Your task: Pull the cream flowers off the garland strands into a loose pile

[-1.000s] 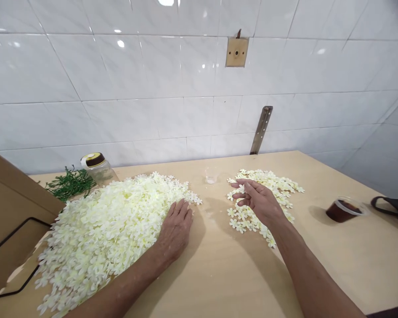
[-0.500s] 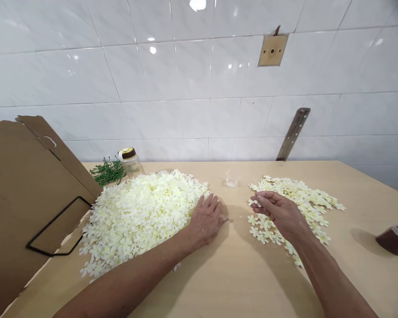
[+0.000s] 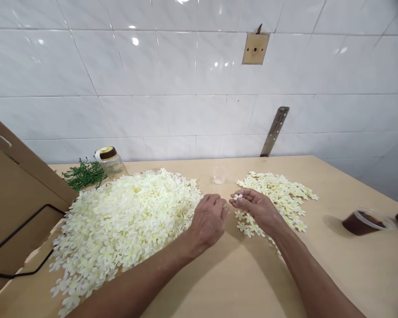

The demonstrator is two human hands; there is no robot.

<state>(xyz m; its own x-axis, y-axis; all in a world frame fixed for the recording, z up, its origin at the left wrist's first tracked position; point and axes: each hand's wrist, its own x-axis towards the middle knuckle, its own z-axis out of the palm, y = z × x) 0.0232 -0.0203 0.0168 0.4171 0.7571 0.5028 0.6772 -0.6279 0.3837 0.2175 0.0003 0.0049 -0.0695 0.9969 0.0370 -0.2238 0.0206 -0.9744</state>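
A big heap of cream cloth flower petals (image 3: 126, 216) covers the left half of the wooden table (image 3: 239, 278). A thinner spread of the same flowers (image 3: 278, 194) lies to the right. My left hand (image 3: 208, 219) is at the heap's right edge, its fingers curled and pinched together over the table; what they hold is hidden. My right hand (image 3: 254, 206) hovers over the near edge of the right spread, with a small white flower (image 3: 238, 197) pinched at its fingertips. The two hands' fingertips are close together.
A brown cardboard box (image 3: 16, 207) stands at the left. Green plastic sprigs (image 3: 82, 174) and a small jar with a brown lid (image 3: 109, 161) lie at the back left. A small clear cup (image 3: 219, 175) sits between the piles. A tub of dark stuff (image 3: 363, 222) is at the right.
My left hand lifted off the heap and curled into a pinch. My right hand closed on a flower and came toward the left hand. The camera swung left, then back.
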